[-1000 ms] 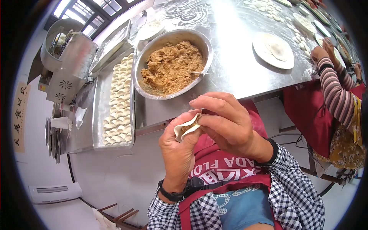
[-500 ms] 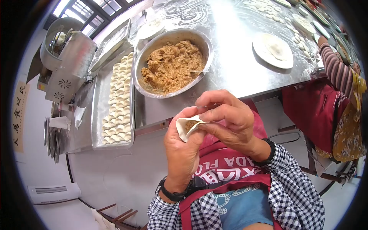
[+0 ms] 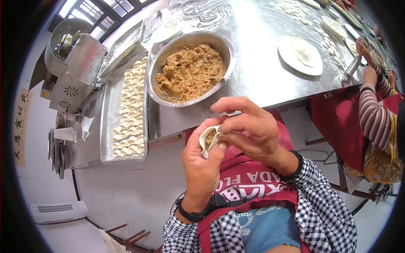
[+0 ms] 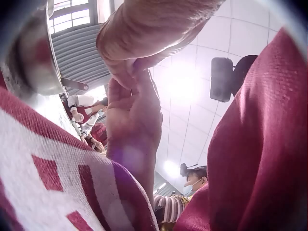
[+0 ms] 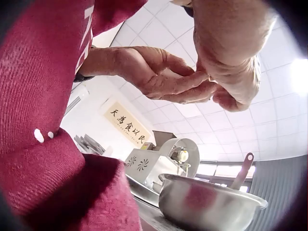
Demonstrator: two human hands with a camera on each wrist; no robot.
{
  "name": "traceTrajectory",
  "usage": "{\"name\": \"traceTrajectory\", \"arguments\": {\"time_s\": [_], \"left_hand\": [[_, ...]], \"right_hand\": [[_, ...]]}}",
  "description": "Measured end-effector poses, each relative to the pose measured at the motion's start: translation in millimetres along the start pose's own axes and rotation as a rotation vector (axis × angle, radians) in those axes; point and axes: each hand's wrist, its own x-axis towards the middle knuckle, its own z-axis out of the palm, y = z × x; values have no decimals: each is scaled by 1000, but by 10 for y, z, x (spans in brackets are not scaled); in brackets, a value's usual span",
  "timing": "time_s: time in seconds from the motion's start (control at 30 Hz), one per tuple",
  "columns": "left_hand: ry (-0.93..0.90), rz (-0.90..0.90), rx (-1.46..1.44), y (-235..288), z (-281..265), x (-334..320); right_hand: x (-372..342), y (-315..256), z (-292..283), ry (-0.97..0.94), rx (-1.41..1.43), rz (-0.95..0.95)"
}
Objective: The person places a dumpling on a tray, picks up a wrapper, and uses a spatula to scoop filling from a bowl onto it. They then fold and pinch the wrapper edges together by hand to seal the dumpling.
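We saw the pale dumpling (image 3: 204,141), its brown filling (image 3: 211,136) exposed, at the bowl's (image 3: 196,39) six o'clock, cupped in the curled left hand (image 3: 200,157) and edge-pinched by the right hand (image 3: 254,131), its mouth narrower than half a second earlier.

Ahead of hands (image 3: 256,133): metal bowl (image 3: 226,52) blocks the way, a utensil handle (image 5: 244,171) rising above its rim | left: dumpling tray (image 3: 110,120) just beside bowl | right: passage over desk (image 3: 257,78) lies between bowl and white plate (image 3: 286,51) | far right: another person's arms (image 3: 373,105) narrow the room
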Motion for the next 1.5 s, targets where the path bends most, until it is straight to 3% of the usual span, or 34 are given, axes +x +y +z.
{"name": "traceTrajectory", "arguments": {"time_s": [0.23,0.3,0.43,0.53,0.7,0.8,1.07,1.13,1.2,1.43,1.5], "left_hand": [[-24,-76,-85,13,-3,-6],[-60,-84,-82,57,32,12],[-80,-118,-51,53,4,-5],[-66,-129,-104,56,29,4],[-60,-80,-127,-9,-40,37],[-47,-24,-66,-10,-63,24],[-52,-9,119,-20,-64,4],[-64,-54,39,4,-51,4],[-77,-67,34,33,-27,16],[-66,-113,-15,36,10,40],[-54,-121,-87,29,7,61]], "right_hand": [[-7,-16,-50,-37,37,37],[49,-93,-91,-67,165,159],[14,-20,-33,-49,123,109],[-74,12,0,-35,348,210],[-48,40,-4,-6,117,35],[-32,18,30,47,29,44],[-26,81,-47,-49,39,-4],[-8,44,-55,-66,17,-34],[17,-50,-57,-39,202,160],[-78,103,-30,-104,302,123],[-103,106,8,-37,303,84]]}}
